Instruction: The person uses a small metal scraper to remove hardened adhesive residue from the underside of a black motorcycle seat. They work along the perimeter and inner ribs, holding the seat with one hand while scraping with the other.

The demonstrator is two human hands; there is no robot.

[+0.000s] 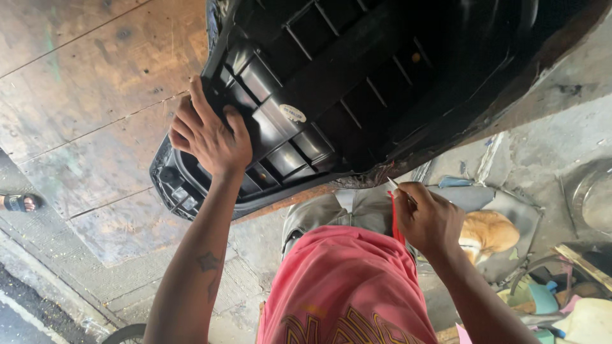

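From the head view, a big black plastic seat base [357, 83] is turned so its ribbed underside faces the person. It takes up the top middle and top right of the picture.

The left hand [207, 137] lies flat on the ribs near the seat base's lower left corner. The fingers are spread out and press on the plastic. They do not wrap around anything.

The right hand [428, 220] is at the lower edge of the seat base, near the middle. It is closed around a thin tool [396, 188] with a red part. The tip of the tool points up at the ragged rim, where a bit of torn cover hangs.

To do this well, I think the left hand should push firmly so the seat base does not wobble. The tool tip should stay right at the rim and move in small, slow steps. The fingers should keep away from the sharp tip.

Below are the pink shirt [347, 286] and grey shorts [338, 213]. A tan dog [488, 232] lies on the floor by the right hand. A sandalled foot [19, 202] shows at the far left edge.
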